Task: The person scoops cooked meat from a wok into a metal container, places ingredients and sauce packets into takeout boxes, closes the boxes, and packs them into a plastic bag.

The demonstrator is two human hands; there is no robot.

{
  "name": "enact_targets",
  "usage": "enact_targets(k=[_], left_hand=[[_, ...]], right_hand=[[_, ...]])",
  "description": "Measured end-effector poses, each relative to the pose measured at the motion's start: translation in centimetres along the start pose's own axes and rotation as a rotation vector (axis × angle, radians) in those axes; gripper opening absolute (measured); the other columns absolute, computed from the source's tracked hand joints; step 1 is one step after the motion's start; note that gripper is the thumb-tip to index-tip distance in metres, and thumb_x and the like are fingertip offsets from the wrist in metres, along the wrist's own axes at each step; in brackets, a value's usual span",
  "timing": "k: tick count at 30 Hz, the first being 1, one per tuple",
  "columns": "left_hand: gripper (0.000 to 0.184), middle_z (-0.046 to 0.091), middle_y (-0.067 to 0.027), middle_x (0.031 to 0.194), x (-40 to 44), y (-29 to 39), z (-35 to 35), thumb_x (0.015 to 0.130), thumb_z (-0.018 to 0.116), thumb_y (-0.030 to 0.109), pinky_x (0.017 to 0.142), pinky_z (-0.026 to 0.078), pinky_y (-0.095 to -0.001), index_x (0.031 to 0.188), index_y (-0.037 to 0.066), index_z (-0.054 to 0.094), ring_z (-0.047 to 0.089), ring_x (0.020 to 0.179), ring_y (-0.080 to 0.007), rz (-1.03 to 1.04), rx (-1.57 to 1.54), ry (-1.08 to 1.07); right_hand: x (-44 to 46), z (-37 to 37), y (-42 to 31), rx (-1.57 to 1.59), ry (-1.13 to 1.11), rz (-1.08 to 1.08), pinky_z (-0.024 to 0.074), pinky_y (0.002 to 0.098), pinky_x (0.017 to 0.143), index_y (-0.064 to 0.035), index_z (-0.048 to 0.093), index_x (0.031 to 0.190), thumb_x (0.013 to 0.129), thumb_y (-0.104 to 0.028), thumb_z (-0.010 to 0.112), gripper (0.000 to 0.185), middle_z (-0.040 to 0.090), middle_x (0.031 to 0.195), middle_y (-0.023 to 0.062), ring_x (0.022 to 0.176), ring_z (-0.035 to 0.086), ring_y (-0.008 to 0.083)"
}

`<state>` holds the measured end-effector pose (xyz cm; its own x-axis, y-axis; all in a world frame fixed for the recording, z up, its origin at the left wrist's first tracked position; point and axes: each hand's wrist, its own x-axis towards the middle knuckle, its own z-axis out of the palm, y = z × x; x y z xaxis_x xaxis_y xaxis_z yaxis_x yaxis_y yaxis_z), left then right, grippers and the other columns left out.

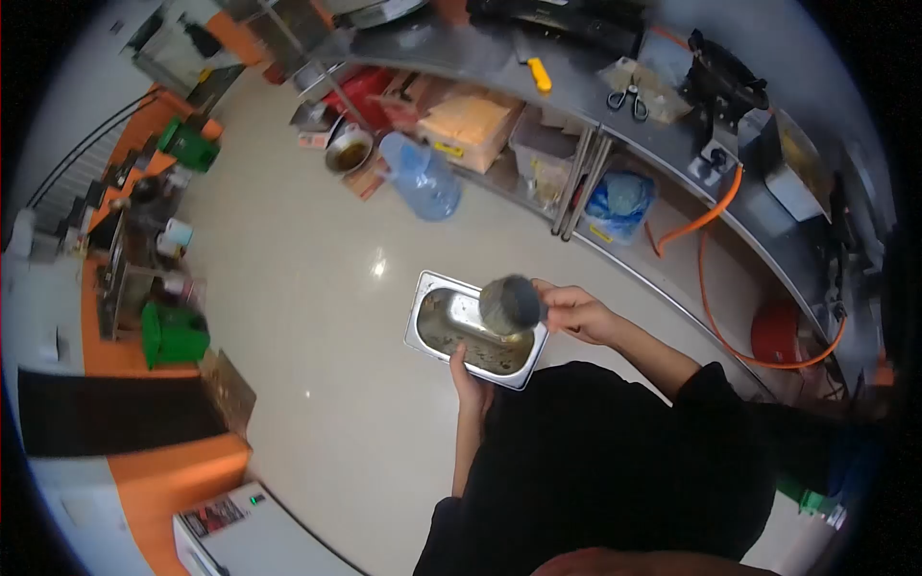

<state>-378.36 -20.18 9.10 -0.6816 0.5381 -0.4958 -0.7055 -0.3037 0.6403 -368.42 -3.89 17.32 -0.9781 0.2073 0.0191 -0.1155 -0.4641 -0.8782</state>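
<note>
A rectangular metal pan (pixel 415 322) is held in front of my body, with dark bits and some liquid at its bottom. My left hand (pixel 470 384) grips its near side, thumb over the rim and the other fingers hidden underneath. My right hand (pixel 581 315) is closed on a dark grey cup (pixel 507 305), tilted over the pan's right part. The cup's far side looks greenish and blurred, so I cannot make out what is in it.
On the right, a steel counter (pixel 586 91) carries a yellow-handled knife (pixel 538 75), scissors (pixel 629 98) and a burner (pixel 725 86) with an orange hose (pixel 706 219). A blue water jug (pixel 423 180) and a metal bowl (pixel 349 154) stand low ahead. Green bins (pixel 175 334) line the left.
</note>
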Motion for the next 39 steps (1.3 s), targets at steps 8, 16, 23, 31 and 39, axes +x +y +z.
enact_targets(k=[8,16,23,31,39], left_hand=[[0.048,0.045,-0.0137,0.116,21.3,8.5,11.3,0.084,0.040,0.033,0.091,0.034,-0.0333,0.114,-0.004,0.039,0.044,0.108,-0.0232,-0.134,0.457,-0.221],[0.033,0.056,-0.0083,0.074,38.7,6.3,27.3,0.082,0.043,0.023,0.061,0.041,-0.0279,0.084,-0.008,0.054,0.052,0.067,-0.0166,0.190,1.052,-0.501],[0.032,0.059,-0.0175,0.075,50.1,1.8,43.1,0.083,0.044,0.023,0.067,0.042,-0.0345,0.090,-0.006,0.054,0.057,0.071,-0.0235,0.268,1.329,-0.789],[0.034,0.056,-0.0250,0.075,59.2,-4.0,53.6,0.080,0.043,0.025,0.065,0.042,-0.0402,0.086,-0.007,0.052,0.056,0.072,-0.0374,0.270,1.524,-0.986],[0.037,0.056,-0.0258,0.090,62.3,-7.2,57.1,0.083,0.041,0.026,0.072,0.041,-0.0391,0.099,-0.006,0.047,0.055,0.081,-0.0389,0.121,1.325,-0.972]], right_hand=[[13.6,-11.8,-2.4,0.768,0.158,-0.283,0.0231,0.0403,0.093,-0.0093,0.046,0.062,0.082,-0.028,0.047,0.028,0.054,0.091,0.0125,0.100,0.043,0.0273],[21.1,-26.7,-8.8,0.632,0.341,-0.405,0.0307,0.0337,0.084,-0.0085,0.046,0.065,0.082,-0.026,0.046,0.025,0.052,0.081,0.0098,0.092,0.046,0.0237],[22.3,-40.9,-27.0,-0.663,1.097,-0.155,0.0395,0.0267,0.059,-0.0009,0.055,0.082,0.084,-0.021,0.049,0.021,0.052,0.072,0.0033,0.062,0.048,0.0127],[25.6,-63.9,-47.2,-1.925,1.546,0.533,0.0474,0.0395,0.063,-0.0038,0.062,0.077,0.075,-0.015,0.050,0.017,0.061,0.074,0.0152,0.075,0.059,0.0311],[29.5,-76.1,-47.1,-1.978,1.129,0.381,0.0485,0.0396,0.062,-0.0054,0.063,0.073,0.065,-0.012,0.054,0.014,0.062,0.074,0.0132,0.072,0.061,0.0283]])
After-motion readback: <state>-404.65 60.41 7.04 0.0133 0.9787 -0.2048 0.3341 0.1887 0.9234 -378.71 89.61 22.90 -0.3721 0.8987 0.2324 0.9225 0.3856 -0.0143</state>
